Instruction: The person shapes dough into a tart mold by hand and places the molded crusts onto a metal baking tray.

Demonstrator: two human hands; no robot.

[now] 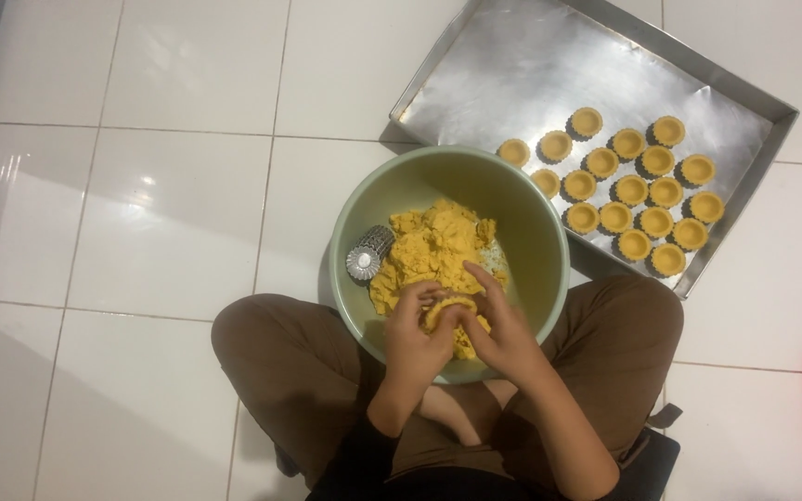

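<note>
A glossy white tiled floor [141, 213] is seen from above. A pale green bowl [536, 227] rests between crossed legs, within easy reach. Crumbly yellow dough [429, 246] fills it. The left hand [415, 339] and right hand [503, 329] are closed together around a dough-lined mould [447, 311]. Finished fluted shells [633, 190] are lined up on a foil-lined metal tray [512, 65].

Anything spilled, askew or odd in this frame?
Nothing spilled. One oddity: a stack of small fluted metal moulds lies on its side inside the green bowl, against the yellow dough. Both hands press dough over the bowl.
</note>
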